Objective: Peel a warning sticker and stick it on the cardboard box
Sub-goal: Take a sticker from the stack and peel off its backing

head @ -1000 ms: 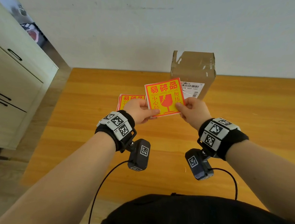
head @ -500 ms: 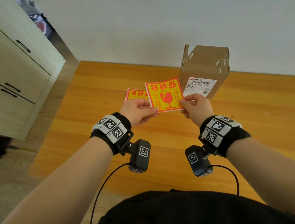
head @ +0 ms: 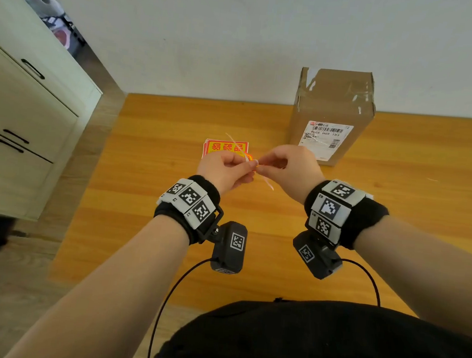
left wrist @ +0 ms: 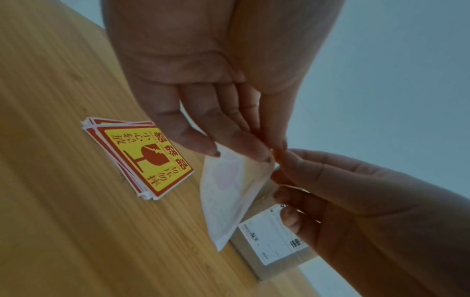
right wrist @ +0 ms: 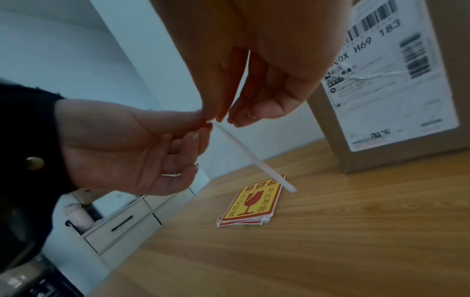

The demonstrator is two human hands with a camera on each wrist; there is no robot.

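My left hand (head: 248,165) and right hand (head: 264,164) meet fingertip to fingertip above the table, both pinching one corner of a red-and-yellow warning sticker (head: 267,183). From the head view it is edge-on, a thin white strip. In the left wrist view its white backing (left wrist: 229,193) hangs down from the pinch. The right wrist view shows the sticker (right wrist: 254,158) as a slanted white line. A stack of the same stickers (head: 226,146) lies flat just beyond my hands. The cardboard box (head: 335,102), taped and bearing a white shipping label, stands upright at the back right.
The wooden table (head: 398,207) runs to a white wall behind the box. A pale cabinet with drawers (head: 19,131) stands on the floor left of the table. Cables hang from both wrist cameras near my body.
The sticker, held face-up by its two sides before, is now turned edge-on. Both hands have come together at one corner of it. The stack and box have not moved.
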